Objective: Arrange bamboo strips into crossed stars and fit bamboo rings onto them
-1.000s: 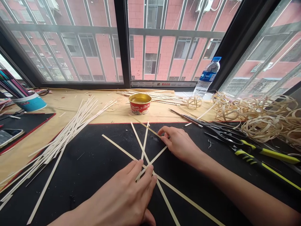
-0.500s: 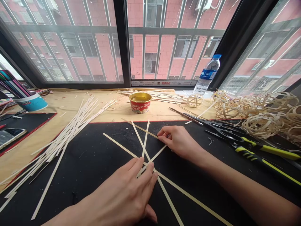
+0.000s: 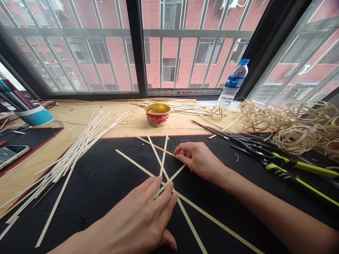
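Several pale bamboo strips [image 3: 190, 223] cross each other in a star on the black mat [image 3: 103, 190]. My left hand [image 3: 143, 211] lies over the crossing, its bent fingertips holding the strips down and hiding part of the overlap. To the right, my right hand [image 3: 202, 158] pinches another bamboo strip [image 3: 155, 145] between thumb and fingers. That strip slants up to the left from the pinch, above the tops of two crossed strips. One strip of the star ends just under the right hand.
A loose pile of strips [image 3: 76, 151] lies left. Behind the mat stand a red-and-gold bowl [image 3: 158, 118] and a water bottle [image 3: 233, 84]. Woven bamboo balls [image 3: 296, 139], scissors [image 3: 251, 146] and yellow-black handled pliers [image 3: 299, 183] lie right. A pen cup [image 3: 37, 114] and phone [image 3: 12, 155] sit far left.
My right hand has shifted slightly left with the pinched strip, whose far end now reaches further left. My left hand has stayed on the crossing.
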`<action>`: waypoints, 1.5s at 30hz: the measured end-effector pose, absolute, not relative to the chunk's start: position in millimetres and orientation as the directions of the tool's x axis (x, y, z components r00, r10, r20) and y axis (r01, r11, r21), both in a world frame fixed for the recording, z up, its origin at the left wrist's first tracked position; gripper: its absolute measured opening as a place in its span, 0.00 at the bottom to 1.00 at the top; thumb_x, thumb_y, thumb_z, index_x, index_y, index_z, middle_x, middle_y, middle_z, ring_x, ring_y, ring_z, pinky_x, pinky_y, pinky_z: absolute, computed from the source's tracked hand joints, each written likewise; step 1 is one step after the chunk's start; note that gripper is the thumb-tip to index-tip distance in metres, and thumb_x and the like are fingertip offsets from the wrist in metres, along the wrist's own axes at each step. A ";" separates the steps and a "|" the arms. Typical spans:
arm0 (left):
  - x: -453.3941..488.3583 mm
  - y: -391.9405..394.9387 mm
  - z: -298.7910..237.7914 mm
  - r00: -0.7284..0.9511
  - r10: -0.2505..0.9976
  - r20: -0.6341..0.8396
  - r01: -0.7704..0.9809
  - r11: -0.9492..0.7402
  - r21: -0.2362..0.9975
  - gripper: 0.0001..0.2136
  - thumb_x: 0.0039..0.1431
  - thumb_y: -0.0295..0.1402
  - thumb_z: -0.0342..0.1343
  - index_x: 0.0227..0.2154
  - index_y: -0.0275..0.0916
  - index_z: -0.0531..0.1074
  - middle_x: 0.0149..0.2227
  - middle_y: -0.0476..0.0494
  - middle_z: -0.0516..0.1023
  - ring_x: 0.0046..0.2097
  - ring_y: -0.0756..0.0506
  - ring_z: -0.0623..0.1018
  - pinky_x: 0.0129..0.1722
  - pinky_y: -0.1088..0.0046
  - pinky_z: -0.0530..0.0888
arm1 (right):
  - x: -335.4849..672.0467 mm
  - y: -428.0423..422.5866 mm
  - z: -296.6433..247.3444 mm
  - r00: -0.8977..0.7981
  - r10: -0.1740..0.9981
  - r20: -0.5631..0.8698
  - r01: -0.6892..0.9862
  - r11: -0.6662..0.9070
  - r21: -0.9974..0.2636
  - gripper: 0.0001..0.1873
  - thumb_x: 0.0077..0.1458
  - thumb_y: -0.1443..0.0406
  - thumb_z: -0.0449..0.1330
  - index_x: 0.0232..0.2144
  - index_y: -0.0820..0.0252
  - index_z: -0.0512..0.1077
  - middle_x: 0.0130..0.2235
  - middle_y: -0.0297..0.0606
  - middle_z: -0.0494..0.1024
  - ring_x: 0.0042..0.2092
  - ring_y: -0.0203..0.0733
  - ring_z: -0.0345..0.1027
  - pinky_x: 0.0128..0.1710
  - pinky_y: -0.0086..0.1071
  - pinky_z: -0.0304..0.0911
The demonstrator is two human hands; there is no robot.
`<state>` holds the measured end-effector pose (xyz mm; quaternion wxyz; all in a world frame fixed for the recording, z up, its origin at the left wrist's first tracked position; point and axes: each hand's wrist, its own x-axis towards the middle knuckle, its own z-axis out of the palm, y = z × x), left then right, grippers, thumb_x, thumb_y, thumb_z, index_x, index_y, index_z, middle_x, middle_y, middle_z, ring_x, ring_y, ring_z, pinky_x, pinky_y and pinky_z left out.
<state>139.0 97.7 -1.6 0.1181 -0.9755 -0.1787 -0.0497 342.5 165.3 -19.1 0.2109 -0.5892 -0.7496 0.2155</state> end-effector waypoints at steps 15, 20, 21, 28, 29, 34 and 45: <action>139.1 100.6 -1.3 0.936 0.339 0.091 0.351 -0.913 -0.208 0.21 0.62 0.41 0.54 0.51 0.29 0.70 0.54 0.33 0.73 0.52 0.34 0.74 0.52 0.58 0.69 | 344.5 165.3 -15.2 -0.274 0.959 -0.068 0.724 0.159 -0.671 0.05 0.57 0.67 0.55 0.30 0.61 0.71 0.24 0.31 0.72 0.20 0.31 0.64 0.21 0.24 0.57; 140.0 100.9 -4.4 0.933 0.353 0.064 0.358 -0.908 -0.218 0.22 0.61 0.41 0.55 0.51 0.29 0.69 0.55 0.32 0.72 0.52 0.34 0.73 0.52 0.57 0.68 | 348.9 168.4 -13.7 -0.335 0.929 -0.156 0.612 0.088 -0.786 0.04 0.59 0.67 0.53 0.32 0.61 0.67 0.24 0.27 0.68 0.18 0.28 0.65 0.19 0.22 0.58; 139.7 100.6 -4.8 0.932 0.356 0.066 0.361 -0.908 -0.213 0.22 0.61 0.41 0.56 0.51 0.29 0.69 0.55 0.32 0.72 0.52 0.34 0.73 0.52 0.57 0.68 | 349.5 168.8 -13.5 -0.345 0.925 -0.157 0.602 0.090 -0.793 0.04 0.59 0.68 0.53 0.32 0.61 0.67 0.24 0.27 0.68 0.18 0.28 0.66 0.20 0.22 0.59; 137.7 98.5 -2.8 0.927 0.362 0.096 0.374 -0.904 -0.207 0.21 0.63 0.43 0.53 0.50 0.29 0.70 0.54 0.32 0.73 0.52 0.35 0.73 0.52 0.58 0.68 | 352.3 170.4 -11.5 -0.372 0.914 -0.160 0.552 0.079 -0.830 0.03 0.57 0.69 0.54 0.31 0.62 0.67 0.22 0.27 0.69 0.19 0.30 0.68 0.20 0.22 0.58; 137.8 98.3 -2.6 0.927 0.363 0.095 0.375 -0.903 -0.208 0.21 0.63 0.43 0.53 0.50 0.30 0.70 0.54 0.33 0.73 0.52 0.34 0.73 0.52 0.58 0.68 | 352.6 171.0 -11.8 -0.375 0.913 -0.159 0.541 0.076 -0.838 0.03 0.57 0.69 0.55 0.30 0.62 0.68 0.23 0.27 0.70 0.20 0.30 0.69 0.20 0.21 0.58; 138.5 97.6 -2.4 0.929 0.361 0.085 0.371 -0.908 -0.197 0.23 0.59 0.42 0.57 0.51 0.29 0.70 0.54 0.32 0.72 0.52 0.34 0.73 0.52 0.57 0.68 | 350.3 172.9 -16.9 -0.348 0.923 -0.165 0.515 0.041 -0.857 0.03 0.53 0.72 0.56 0.30 0.62 0.68 0.26 0.29 0.73 0.23 0.32 0.73 0.22 0.21 0.60; 141.3 96.0 2.3 0.924 0.372 0.093 0.383 -0.901 -0.202 0.22 0.62 0.43 0.54 0.50 0.29 0.71 0.54 0.32 0.73 0.52 0.34 0.74 0.51 0.58 0.69 | 345.3 172.2 -22.7 -0.280 0.951 -0.130 0.545 0.046 -0.837 0.08 0.51 0.75 0.56 0.34 0.62 0.70 0.26 0.28 0.72 0.20 0.30 0.71 0.19 0.19 0.59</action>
